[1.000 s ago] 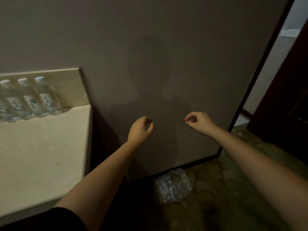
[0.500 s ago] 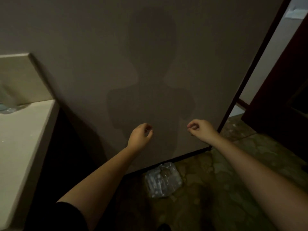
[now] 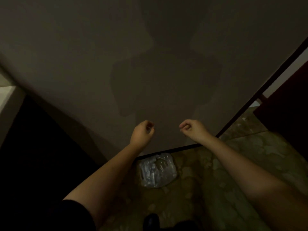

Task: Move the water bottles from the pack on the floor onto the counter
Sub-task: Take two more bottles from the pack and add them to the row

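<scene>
A plastic-wrapped pack of water bottles (image 3: 157,170) lies on the patterned floor against the base of the wall, its wrap torn open on top. My left hand (image 3: 142,134) and my right hand (image 3: 191,130) are held out in front of the wall, above the pack and apart from it. Both have loosely curled fingers and hold nothing. Only a pale sliver of the counter (image 3: 6,95) shows at the far left edge; no bottles on it are in view.
A plain grey wall (image 3: 150,47) with my shadow fills the upper view. The counter's dark side (image 3: 33,155) drops at the left. A black door frame (image 3: 266,84) and dark door (image 3: 286,97) stand at the right. My shoe (image 3: 150,220) is near the bottom edge.
The view has swung right and down: the counter with its bottles has slid out at the left, and the pack sits nearer the centre. Both hands stay empty and have drawn closer together.
</scene>
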Tool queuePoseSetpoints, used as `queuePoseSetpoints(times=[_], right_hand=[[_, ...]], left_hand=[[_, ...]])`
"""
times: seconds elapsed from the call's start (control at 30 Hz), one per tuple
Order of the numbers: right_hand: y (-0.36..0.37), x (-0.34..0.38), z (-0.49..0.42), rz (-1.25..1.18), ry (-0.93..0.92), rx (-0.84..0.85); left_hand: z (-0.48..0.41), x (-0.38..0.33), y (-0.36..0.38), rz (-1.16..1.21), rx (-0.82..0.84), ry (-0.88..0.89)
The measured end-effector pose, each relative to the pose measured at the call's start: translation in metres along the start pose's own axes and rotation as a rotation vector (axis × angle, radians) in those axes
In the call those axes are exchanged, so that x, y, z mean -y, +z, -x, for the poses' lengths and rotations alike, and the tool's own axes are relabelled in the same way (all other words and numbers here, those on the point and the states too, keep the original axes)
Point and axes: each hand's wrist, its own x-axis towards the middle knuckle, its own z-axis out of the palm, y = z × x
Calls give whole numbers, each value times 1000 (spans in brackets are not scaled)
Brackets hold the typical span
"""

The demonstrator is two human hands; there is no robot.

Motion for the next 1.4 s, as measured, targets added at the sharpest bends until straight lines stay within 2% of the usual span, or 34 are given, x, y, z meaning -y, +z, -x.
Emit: queuePoseSetpoints(times=[0.4, 0.7, 0.83, 1.03, 1.23, 1.4], right_hand=[[69, -48, -116, 19, -73, 317], [139, -141, -159, -8, 17, 393], [196, -200, -174, -20, 63, 371], [332, -308, -201, 9, 160, 350], [450, -411, -262, 117, 139, 354], [519, -478, -305, 188, 102, 321]], left_hand=[[-14, 47, 64, -3, -130, -277], [-12, 104, 151, 38, -86, -469], [-8, 161, 202, 58, -104, -484], [2, 280, 305, 149, -115, -529], [1, 403, 421, 245, -97, -601], [-17, 485, 499, 409, -216, -691]])
